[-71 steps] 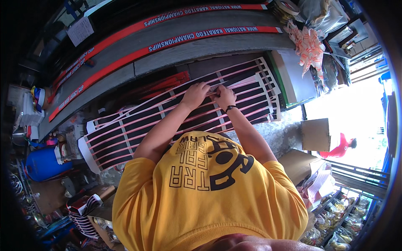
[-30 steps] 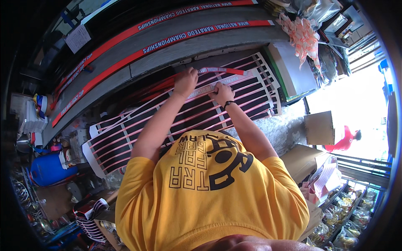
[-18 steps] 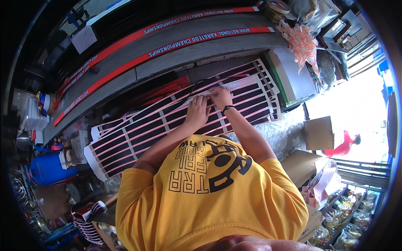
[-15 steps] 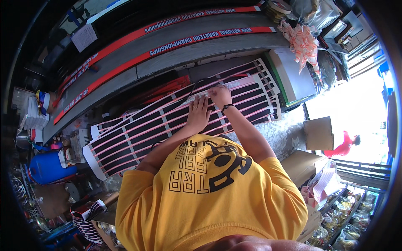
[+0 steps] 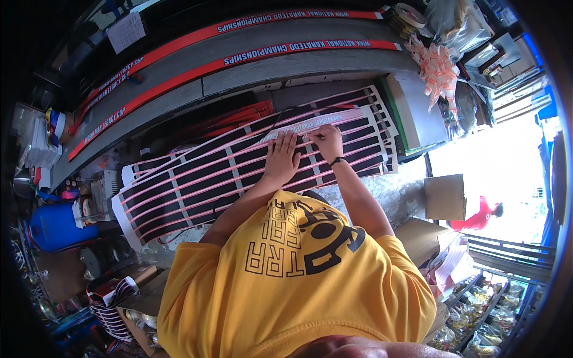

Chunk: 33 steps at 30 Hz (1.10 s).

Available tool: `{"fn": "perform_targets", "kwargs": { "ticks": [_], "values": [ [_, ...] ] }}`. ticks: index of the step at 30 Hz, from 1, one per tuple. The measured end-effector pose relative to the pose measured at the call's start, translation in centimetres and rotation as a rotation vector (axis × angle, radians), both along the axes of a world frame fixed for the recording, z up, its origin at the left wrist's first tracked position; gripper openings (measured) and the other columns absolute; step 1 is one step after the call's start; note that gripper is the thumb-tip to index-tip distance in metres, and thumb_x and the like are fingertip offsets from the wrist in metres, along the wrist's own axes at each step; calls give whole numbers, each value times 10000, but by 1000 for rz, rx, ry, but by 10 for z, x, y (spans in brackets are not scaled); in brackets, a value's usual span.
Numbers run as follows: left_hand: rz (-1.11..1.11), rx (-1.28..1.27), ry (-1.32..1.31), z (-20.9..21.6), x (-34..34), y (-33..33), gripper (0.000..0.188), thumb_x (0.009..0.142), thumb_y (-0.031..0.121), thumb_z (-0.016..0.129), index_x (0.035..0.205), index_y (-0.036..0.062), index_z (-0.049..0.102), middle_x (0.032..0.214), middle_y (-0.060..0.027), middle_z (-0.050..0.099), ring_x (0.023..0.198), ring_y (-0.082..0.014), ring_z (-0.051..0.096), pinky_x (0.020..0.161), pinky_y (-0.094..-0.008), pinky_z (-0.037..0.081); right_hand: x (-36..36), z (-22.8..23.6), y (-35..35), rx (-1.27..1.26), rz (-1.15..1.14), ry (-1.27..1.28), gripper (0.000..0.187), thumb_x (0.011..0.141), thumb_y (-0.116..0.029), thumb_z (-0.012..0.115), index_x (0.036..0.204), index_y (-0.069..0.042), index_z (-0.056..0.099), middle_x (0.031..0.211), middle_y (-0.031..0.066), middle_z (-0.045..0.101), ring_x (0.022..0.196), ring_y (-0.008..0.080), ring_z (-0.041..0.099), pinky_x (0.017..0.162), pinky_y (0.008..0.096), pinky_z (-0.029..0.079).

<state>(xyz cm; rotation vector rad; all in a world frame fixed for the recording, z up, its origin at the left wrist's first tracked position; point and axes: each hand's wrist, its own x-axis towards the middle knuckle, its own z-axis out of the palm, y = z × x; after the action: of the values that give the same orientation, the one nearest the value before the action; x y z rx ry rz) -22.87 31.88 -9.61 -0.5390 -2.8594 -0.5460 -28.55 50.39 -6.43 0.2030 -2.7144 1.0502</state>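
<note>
Under both hands lies a long sheet with dark bands, thin pink lines and white margins, on top of similar sheets. A pale printed strip runs along its far side. My left hand rests flat on the sheet, palm down, its fingertips at the strip. Just right of it, my right hand, with a dark band at the wrist, is closed in a pinch by the strip's near edge. Whatever sits between those fingertips is too small to make out.
Beyond the sheets is a grey shelf bearing long red printed ribbons. A blue container stands at left. At right are a cardboard box, a bunch of white-and-orange ribbon and a person in red.
My right hand has shifted slightly right and nearer to me along the strip, its fingers still pinched. My left hand stays flat in nearly the same place. The whole view has shifted a little.
</note>
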Motion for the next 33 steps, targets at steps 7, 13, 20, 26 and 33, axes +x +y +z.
{"fn": "perform_targets", "kwargs": {
  "ticks": [7,13,20,26,33],
  "values": [
    [14,-18,17,0,1,1,595,967,335,450,1485,72,319,1548,-121,304,1441,-332,255,1158,-538,188,24,1,7,46,-103,10,125,654,-177,803,773,-160,767,895,41,648,954,276,574,851,410,455],
    [21,-52,14,4,2,1,589,972,335,434,1488,76,317,1546,-117,307,1440,-324,256,1160,-535,184,32,1,25,-87,-25,-35,112,699,-133,776,801,-92,755,815,90,677,828,268,634,761,360,485],
    [23,-55,34,4,2,1,569,974,311,426,1486,82,330,1542,-110,322,1433,-310,278,1162,-523,195,51,4,34,-261,-69,-137,118,730,-112,765,841,-73,756,819,88,675,780,229,643,680,325,507],
    [25,-60,37,4,2,2,549,975,283,422,1481,84,346,1536,-112,337,1424,-310,299,1159,-522,207,69,2,54,-334,-80,-225,144,744,-123,774,871,-58,753,804,95,679,745,197,635,685,300,493],
    [37,-69,30,4,2,2,543,974,272,423,1483,101,346,1543,-100,334,1429,-305,297,1157,-526,216,73,-13,59,-901,-199,-526,106,854,-59,720,932,12,709,832,-4,670,704,82,583,670,206,474]
  ]
}}
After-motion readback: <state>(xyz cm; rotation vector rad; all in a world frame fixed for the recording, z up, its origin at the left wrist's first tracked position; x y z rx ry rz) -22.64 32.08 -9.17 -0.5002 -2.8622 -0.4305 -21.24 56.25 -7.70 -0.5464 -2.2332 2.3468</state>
